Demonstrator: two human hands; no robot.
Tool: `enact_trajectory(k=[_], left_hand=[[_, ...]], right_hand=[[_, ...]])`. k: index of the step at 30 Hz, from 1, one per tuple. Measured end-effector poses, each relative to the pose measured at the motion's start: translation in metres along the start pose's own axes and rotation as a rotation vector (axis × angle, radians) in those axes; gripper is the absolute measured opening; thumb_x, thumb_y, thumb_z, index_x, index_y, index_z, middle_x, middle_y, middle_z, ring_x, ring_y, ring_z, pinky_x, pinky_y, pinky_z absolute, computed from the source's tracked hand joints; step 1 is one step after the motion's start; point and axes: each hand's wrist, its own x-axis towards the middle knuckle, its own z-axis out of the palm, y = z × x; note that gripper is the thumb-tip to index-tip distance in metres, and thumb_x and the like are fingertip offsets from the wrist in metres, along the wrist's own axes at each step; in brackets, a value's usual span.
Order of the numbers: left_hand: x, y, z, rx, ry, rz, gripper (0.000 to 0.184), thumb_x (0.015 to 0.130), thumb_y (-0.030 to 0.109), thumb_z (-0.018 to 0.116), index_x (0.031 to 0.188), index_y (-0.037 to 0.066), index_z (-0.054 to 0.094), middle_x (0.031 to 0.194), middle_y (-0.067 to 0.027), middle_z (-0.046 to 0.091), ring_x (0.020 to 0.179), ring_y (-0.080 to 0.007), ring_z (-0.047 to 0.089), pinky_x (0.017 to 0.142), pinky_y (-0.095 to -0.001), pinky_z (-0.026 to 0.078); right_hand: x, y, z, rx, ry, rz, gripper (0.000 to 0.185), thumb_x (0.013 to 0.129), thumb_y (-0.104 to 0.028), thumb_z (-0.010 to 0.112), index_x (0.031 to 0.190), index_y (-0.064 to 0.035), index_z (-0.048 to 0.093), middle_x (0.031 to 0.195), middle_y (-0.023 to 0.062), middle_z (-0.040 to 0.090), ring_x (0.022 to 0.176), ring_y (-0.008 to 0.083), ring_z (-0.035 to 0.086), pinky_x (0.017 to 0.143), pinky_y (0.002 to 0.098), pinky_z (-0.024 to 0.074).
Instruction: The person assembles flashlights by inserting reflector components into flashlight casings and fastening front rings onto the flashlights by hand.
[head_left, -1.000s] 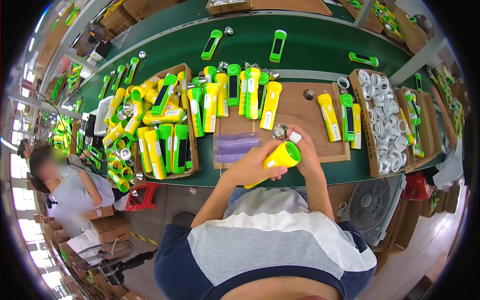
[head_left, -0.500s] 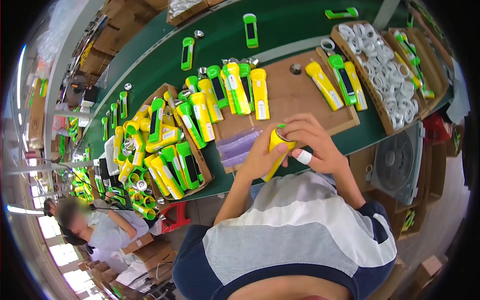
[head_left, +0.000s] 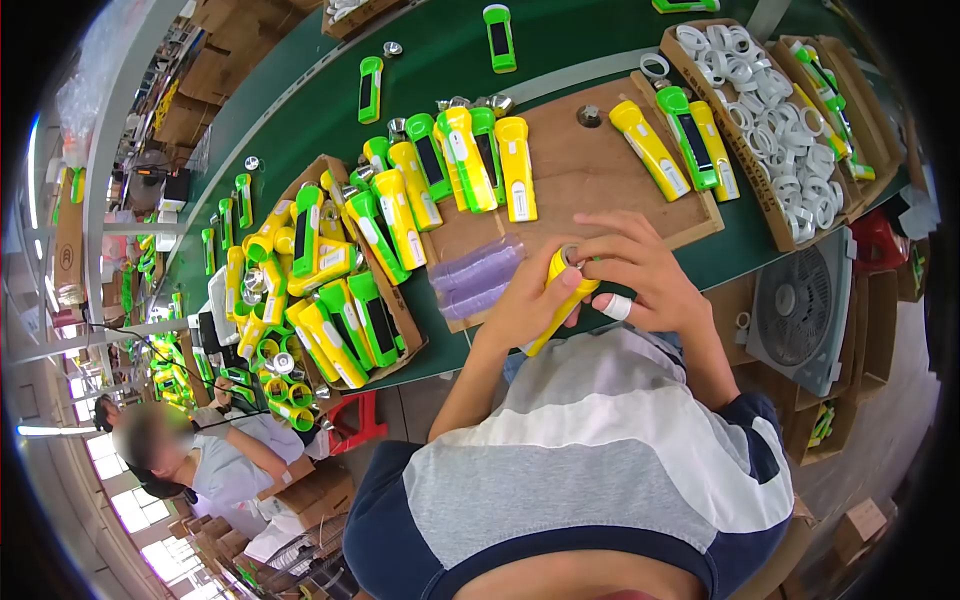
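Observation:
A yellow flashlight (head_left: 556, 318) stands tilted in front of my chest, its head pointing away from me. My left hand (head_left: 520, 300) wraps round its body, thumb along the near side. A silver reflector (head_left: 571, 255) shows in the flashlight's head. My right hand (head_left: 645, 275) closes over the head from the right, some fingertips on the rim and the upper finger lifted. White tape (head_left: 614, 307) circles one of its digits. Just left of the hands lies a clear purple-tinted plastic tray (head_left: 475, 278) on the brown board (head_left: 575, 165).
Yellow and green flashlights (head_left: 470, 160) lie in a row on the board. More fill a cardboard box (head_left: 408, 325) at left. White rings fill another box (head_left: 785, 235) at right. A fan (head_left: 800, 310) stands below the green table (head_left: 440, 75). A seated person (head_left: 235, 455) works at left.
The upper fingers of my right hand have lifted and uncovered the reflector in the flashlight's head. My left hand keeps its grip. The whole view has shifted slightly.

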Motion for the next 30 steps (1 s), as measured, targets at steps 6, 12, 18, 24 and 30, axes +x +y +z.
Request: enact_trajectory(k=[6,12,18,24,30], left_hand=[[-0.006,-0.003,-0.008,0.006,-0.040,-0.040,0.040,0.103,0.032,0.059,0.132,0.005,0.049,0.089,-0.0060,0.064,0.063,-0.0124,0.062,0.057,-0.0257,0.051],[-0.012,-0.008,-0.007,-0.027,0.007,-0.043,0.042,0.102,0.032,0.063,0.131,0.005,0.052,0.096,-0.0070,0.065,0.073,-0.0133,0.065,0.063,-0.0269,0.055],[-0.033,-0.016,-0.015,0.066,0.197,0.062,0.055,0.099,0.044,0.063,0.133,0.003,0.048,0.099,-0.0120,0.065,0.080,-0.0186,0.067,0.069,-0.0312,0.056],[-0.077,-0.010,-0.043,0.276,0.616,0.189,0.045,0.099,0.031,0.064,0.131,0.003,0.051,0.101,-0.0131,0.067,0.089,-0.0196,0.069,0.076,-0.0345,0.060],[-0.092,-0.012,-0.047,0.525,0.684,0.123,0.043,0.093,0.020,0.071,0.130,0.004,0.055,0.103,-0.0105,0.069,0.090,-0.0165,0.066,0.082,-0.0298,0.052]], right_hand=[[-0.003,-0.001,0.005,0.029,-0.022,0.005,0.026,0.088,-0.027,0.071,0.105,-0.0080,0.069,0.123,0.0035,0.066,0.136,0.0331,0.049,0.107,0.0509,0.0383],[-0.006,-0.001,0.013,0.034,-0.039,0.035,0.025,0.089,-0.028,0.070,0.105,-0.0085,0.069,0.122,0.0027,0.067,0.136,0.0325,0.050,0.107,0.0497,0.0384],[-0.020,0.014,0.054,0.832,0.291,0.409,0.024,0.092,-0.022,0.068,0.111,-0.0076,0.069,0.123,0.0112,0.065,0.130,0.0324,0.054,0.100,0.0469,0.0476],[-0.008,0.031,0.113,0.080,0.140,0.562,0.030,0.085,-0.012,0.072,0.113,-0.0018,0.070,0.122,0.0117,0.066,0.111,0.0293,0.059,0.096,0.0448,0.0469],[-0.009,0.024,0.132,-0.049,0.080,0.429,0.030,0.079,-0.013,0.076,0.107,-0.0022,0.074,0.120,0.0072,0.069,0.112,0.0273,0.058,0.099,0.0420,0.0430]])
